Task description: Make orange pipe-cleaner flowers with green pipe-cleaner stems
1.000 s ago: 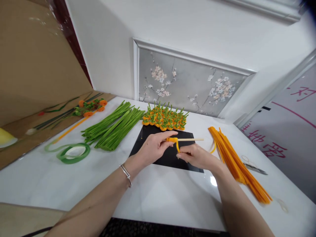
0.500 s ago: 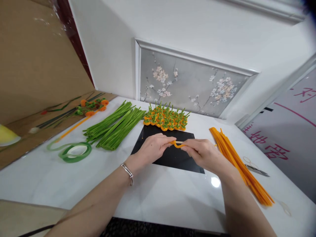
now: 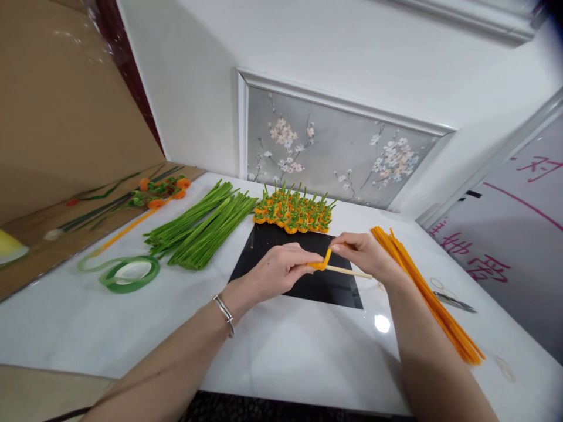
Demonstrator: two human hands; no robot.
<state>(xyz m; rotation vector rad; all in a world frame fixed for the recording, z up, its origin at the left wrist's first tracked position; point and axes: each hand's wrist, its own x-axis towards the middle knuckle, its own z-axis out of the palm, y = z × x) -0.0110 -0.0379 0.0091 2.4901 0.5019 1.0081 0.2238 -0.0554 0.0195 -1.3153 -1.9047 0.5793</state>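
Note:
Over a black mat (image 3: 264, 252), my left hand (image 3: 281, 268) pinches a thin wooden stick (image 3: 349, 272) at one end, together with an orange pipe cleaner (image 3: 325, 258) bent around it. The stick's free end points right, below my other hand. My right hand (image 3: 361, 251) is closed on the pipe cleaner's other part, holding it up and away from the stick. Just behind the mat stand rows of small orange pieces with upright green stems (image 3: 292, 211).
Green pipe cleaners (image 3: 206, 225) and a roll of green tape (image 3: 132, 274) lie to the left, near orange flowers (image 3: 160, 190) on cardboard. At right are a bundle of orange pipe cleaners (image 3: 426, 293) and scissors (image 3: 455, 302). A wall with a floral panel (image 3: 329, 146) rises behind.
My right hand has lifted and moved right, off the stick, drawing the orange pipe cleaner upward. More of the stick now shows. My left hand keeps its pinch, slightly lower.

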